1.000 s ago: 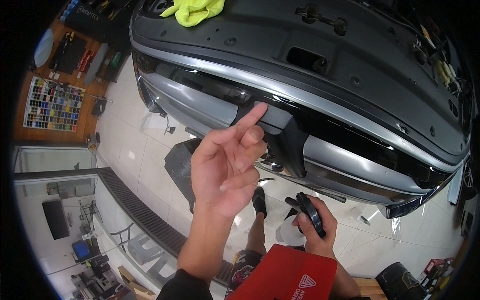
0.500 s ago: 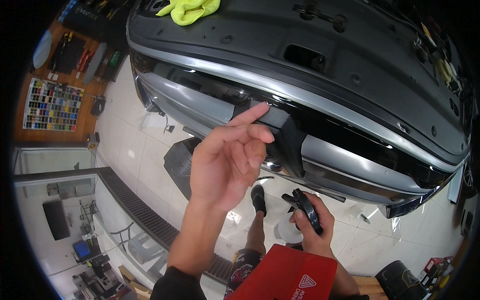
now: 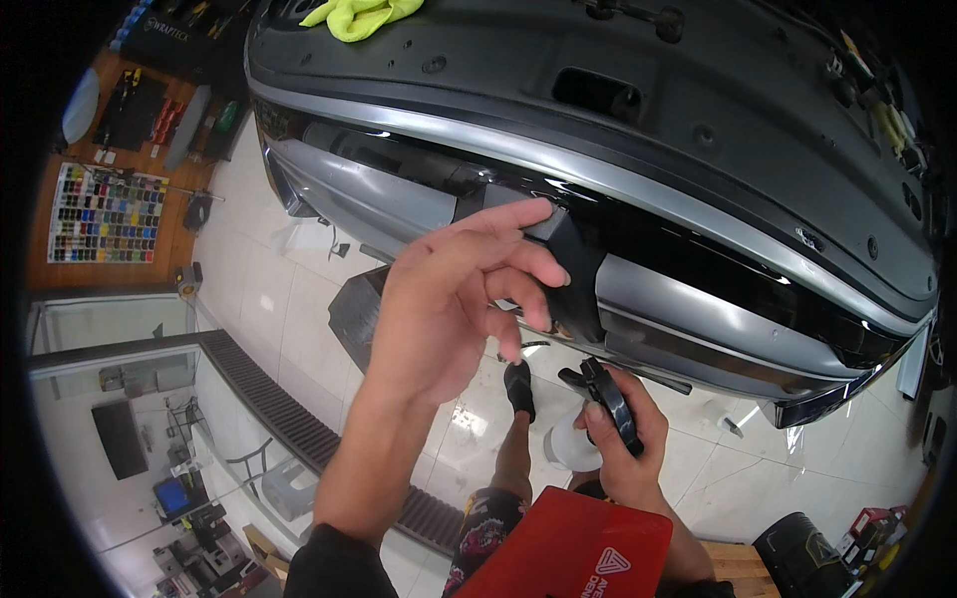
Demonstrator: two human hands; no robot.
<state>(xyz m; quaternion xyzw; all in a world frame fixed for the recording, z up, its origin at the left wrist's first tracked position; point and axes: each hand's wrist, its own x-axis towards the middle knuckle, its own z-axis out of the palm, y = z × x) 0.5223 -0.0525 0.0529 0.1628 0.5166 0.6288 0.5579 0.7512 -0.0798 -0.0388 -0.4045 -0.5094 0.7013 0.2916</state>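
My left hand [image 3: 434, 309] is raised with fingers apart and holds nothing. Its index fingertip is over the top of a black angular centre block [image 3: 578, 264] on the car's bumper [image 3: 688, 299]; whether it touches cannot be told. Lower and to the right, my right hand [image 3: 638, 453] grips a spray bottle [image 3: 572, 446] by its black trigger head. The bottle's body is whitish and partly hidden by the hand. Silver panels flank the block, with glossy black trim above them.
A yellow-green cloth [image 3: 367, 14] lies on the car's dark panel [image 3: 478, 45]. A red pouch-like piece [image 3: 568, 543] hangs before my body. Below the bumper a dark angular object [image 3: 356, 317] stands on the tiled floor [image 3: 284, 309]. A colour swatch board [image 3: 108, 214] is at left.
My left hand's curled fingers have loosened and spread, and its wrist has shifted slightly left. My right hand keeps hold of the spray bottle. The view has shifted a little.
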